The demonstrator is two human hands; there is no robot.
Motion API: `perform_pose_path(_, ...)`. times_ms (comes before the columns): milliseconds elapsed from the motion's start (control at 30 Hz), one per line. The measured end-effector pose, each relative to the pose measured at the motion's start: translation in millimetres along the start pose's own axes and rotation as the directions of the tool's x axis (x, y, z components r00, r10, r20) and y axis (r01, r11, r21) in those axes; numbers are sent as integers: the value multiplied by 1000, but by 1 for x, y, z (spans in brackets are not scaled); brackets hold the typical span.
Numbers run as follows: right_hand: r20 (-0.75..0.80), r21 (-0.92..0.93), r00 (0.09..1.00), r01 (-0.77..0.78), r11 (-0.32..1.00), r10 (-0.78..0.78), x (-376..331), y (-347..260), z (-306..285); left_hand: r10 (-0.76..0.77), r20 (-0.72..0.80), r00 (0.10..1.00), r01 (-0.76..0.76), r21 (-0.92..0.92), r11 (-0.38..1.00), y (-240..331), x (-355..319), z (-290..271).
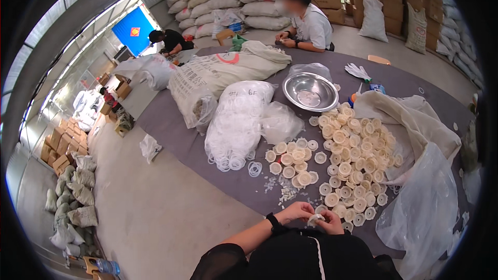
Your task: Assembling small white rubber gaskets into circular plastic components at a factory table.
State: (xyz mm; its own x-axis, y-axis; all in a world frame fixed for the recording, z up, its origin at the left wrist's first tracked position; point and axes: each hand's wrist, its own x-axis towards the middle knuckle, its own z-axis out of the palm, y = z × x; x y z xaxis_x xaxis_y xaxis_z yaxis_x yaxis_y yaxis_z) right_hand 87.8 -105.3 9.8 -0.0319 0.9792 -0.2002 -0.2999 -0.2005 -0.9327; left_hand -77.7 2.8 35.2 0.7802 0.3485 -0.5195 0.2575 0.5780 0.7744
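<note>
At the table's near edge, close to my body, my left hand (295,211) and my right hand (332,222) meet. Between their fingertips is a pale round plastic cap (314,220), its underside hidden. My fingers are pinched on it from both sides. A large pile of similar cream caps (358,150) with notched rims spreads ahead and to the right. Farther off, a smaller group of caps (291,162) lies apart. Just beyond my left hand are tiny pale plastic pieces (288,193) and small clear bits (270,183).
A clear bag of white rings (236,124) spills onto the grey tabletop (192,161). Behind the caps stands a steel bowl (310,91). A large woven sack (228,70), white gloves (358,71) and clear plastic sheeting (423,207) lie around. Across the table sits a person (314,26).
</note>
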Motion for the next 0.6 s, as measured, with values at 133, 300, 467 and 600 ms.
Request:
perform_pose_path(133, 12, -228, 998, 60, 972, -59, 0, -1, 0, 13, -26, 1000, -13, 18, 1000, -1, -4, 3)
perform_pose_path(300, -32, -264, 987, 141, 954, -155, -3, -8, 7, -16, -29, 999, 17, 39, 999, 9, -11, 4)
perform_pose_path(467, -23, -346, 978, 188, 919, -209, -4, -19, 11, -19, -42, 999, 21, 36, 999, 3, -11, 3)
perform_pose_path(600, 9, -382, 960, 263, 886, -281, -6, -23, 12, -1, -16, 1000, 3, 74, 997, 7, -14, 5)
